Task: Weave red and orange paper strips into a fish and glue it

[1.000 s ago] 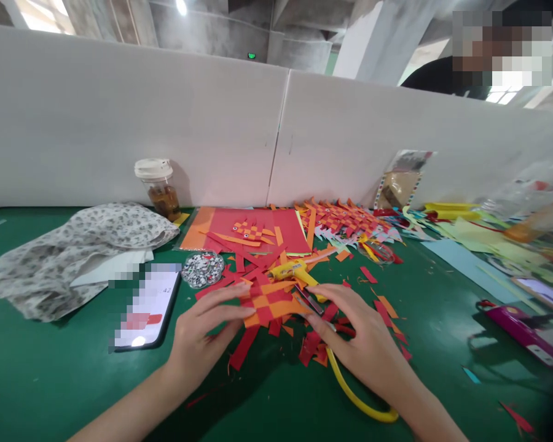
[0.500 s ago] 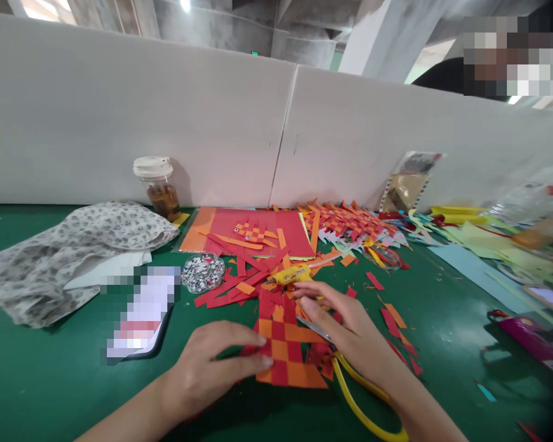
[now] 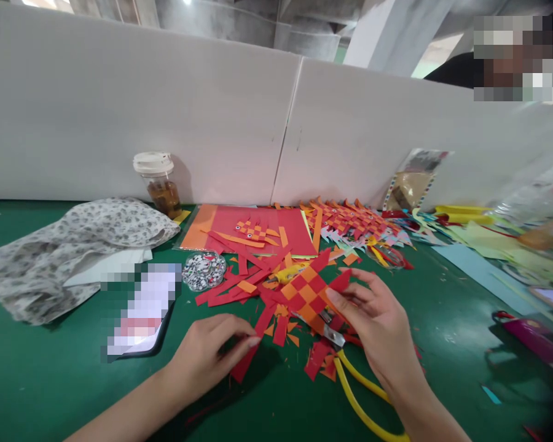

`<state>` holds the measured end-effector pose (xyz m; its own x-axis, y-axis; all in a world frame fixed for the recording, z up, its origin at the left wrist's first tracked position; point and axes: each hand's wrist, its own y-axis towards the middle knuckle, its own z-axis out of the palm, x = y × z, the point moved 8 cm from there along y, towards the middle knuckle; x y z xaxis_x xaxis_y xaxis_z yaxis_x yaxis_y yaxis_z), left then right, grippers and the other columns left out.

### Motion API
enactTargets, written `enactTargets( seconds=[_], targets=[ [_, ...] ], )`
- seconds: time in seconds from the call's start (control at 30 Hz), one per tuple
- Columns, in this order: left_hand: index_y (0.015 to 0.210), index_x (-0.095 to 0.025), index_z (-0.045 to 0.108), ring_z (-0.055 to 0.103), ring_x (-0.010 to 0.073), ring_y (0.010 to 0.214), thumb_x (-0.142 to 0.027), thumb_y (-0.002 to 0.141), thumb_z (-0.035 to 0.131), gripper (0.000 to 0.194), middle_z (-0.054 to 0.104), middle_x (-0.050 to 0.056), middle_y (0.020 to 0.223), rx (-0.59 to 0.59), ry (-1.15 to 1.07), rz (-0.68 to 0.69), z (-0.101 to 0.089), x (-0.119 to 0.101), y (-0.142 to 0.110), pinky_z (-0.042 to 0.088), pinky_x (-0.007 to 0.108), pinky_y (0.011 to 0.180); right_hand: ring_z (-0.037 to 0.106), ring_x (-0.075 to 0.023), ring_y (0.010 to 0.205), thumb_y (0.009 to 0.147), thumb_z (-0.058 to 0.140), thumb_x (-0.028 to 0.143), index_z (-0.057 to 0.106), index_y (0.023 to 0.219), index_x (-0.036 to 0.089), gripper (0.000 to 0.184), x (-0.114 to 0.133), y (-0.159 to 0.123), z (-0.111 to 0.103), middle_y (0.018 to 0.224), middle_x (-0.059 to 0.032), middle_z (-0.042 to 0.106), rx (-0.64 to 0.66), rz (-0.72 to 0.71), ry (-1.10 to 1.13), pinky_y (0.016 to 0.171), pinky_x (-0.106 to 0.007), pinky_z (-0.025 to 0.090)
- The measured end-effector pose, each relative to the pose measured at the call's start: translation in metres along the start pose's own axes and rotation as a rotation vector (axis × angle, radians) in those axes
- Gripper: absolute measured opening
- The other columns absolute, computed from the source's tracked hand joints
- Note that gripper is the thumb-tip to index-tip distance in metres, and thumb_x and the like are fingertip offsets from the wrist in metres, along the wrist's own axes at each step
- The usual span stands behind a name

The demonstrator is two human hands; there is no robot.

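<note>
My right hand (image 3: 380,316) pinches a woven red-and-orange paper piece (image 3: 305,293) by its right end, holding it tilted above the table. Thumb and fingertips of my left hand (image 3: 214,350) are drawn together over a red paper strip (image 3: 247,361); I cannot tell whether they grip anything. Yellow-handled scissors (image 3: 366,393) lie beside my right wrist, their blades partly under the woven piece. Behind that piece a yellow glue gun (image 3: 291,272) is partly covered. Red and orange paper strips (image 3: 230,287) are scattered around it.
Finished woven paper fish (image 3: 253,231) lie on red paper sheets (image 3: 276,215), with more fish (image 3: 354,218) heaped to the right. A bag of googly eyes (image 3: 204,271), a phone (image 3: 142,313), a patterned cloth (image 3: 74,258) and a lidded cup (image 3: 159,187) stand or lie left. A person is beyond the partition (image 3: 203,123).
My right hand has lifted the woven piece from the table, turned it and moved it up and right. My left hand has let go of it, drawing back slightly left.
</note>
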<state>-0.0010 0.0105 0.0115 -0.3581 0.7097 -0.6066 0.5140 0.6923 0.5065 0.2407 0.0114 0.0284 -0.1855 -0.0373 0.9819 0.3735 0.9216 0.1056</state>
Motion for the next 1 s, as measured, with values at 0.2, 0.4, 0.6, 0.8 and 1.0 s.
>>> enactTargets(
  seconds=[0.2, 0.4, 0.6, 0.8, 1.0],
  targets=[
    [0.084, -0.019, 0.057, 0.052, 0.0112, 0.057, -0.043, 0.086, 0.047, 0.026, 0.057, -0.002, 0.064, 0.157, -0.415, -0.535, 0.024, 0.016, 0.006, 0.040, 0.021, 0.051, 0.062, -0.0138, 0.063, 0.071, 0.069, 0.036, 0.049, 0.107, 0.025, 0.043, 0.009, -0.020, 0.032, 0.069, 0.0028, 0.063, 0.202, -0.006, -0.042, 0.056, -0.023, 0.053],
    [0.063, -0.018, 0.050, 0.043, 0.0087, 0.047, -0.046, 0.086, 0.044, 0.037, 0.047, -0.004, 0.052, 0.225, -0.483, -0.617, 0.038, 0.008, -0.002, 0.032, 0.020, 0.045, 0.067, -0.0191, 0.079, 0.068, 0.072, 0.030, 0.037, 0.124, 0.030, 0.065, -0.008, -0.052, 0.064, 0.093, -0.0018, 0.067, 0.433, 0.064, -0.066, 0.069, -0.031, 0.056],
    [0.059, -0.018, 0.046, 0.045, 0.0083, 0.046, -0.046, 0.085, 0.047, 0.038, 0.048, -0.005, 0.050, 0.143, -0.463, -0.647, 0.023, 0.014, -0.012, 0.033, 0.019, 0.047, 0.064, -0.0168, 0.068, 0.078, 0.058, 0.038, 0.041, 0.119, 0.025, 0.046, 0.003, -0.016, 0.021, 0.078, -0.0011, 0.065, 0.151, -0.169, -0.283, 0.061, -0.029, 0.054],
    [0.059, -0.018, 0.046, 0.050, 0.0096, 0.045, -0.050, 0.085, 0.043, 0.041, 0.056, -0.003, 0.052, 0.397, -0.313, -0.643, 0.047, 0.021, -0.010, 0.031, 0.020, 0.045, 0.063, -0.0261, 0.084, 0.074, 0.057, 0.049, 0.048, 0.112, 0.022, 0.048, -0.001, 0.026, 0.019, 0.095, -0.0086, 0.065, 0.098, -0.363, -0.980, 0.067, -0.037, 0.050],
    [0.067, -0.020, 0.057, 0.059, 0.0166, 0.055, -0.052, 0.086, 0.039, 0.042, 0.064, 0.001, 0.059, 0.401, 0.243, -0.483, 0.049, 0.027, 0.013, 0.026, 0.024, 0.046, 0.063, -0.0267, 0.081, 0.076, 0.053, 0.043, 0.050, 0.110, 0.023, 0.041, -0.021, 0.033, 0.035, 0.088, -0.0058, 0.067, 0.097, -0.362, -1.196, 0.064, -0.035, 0.047]
  ],
)
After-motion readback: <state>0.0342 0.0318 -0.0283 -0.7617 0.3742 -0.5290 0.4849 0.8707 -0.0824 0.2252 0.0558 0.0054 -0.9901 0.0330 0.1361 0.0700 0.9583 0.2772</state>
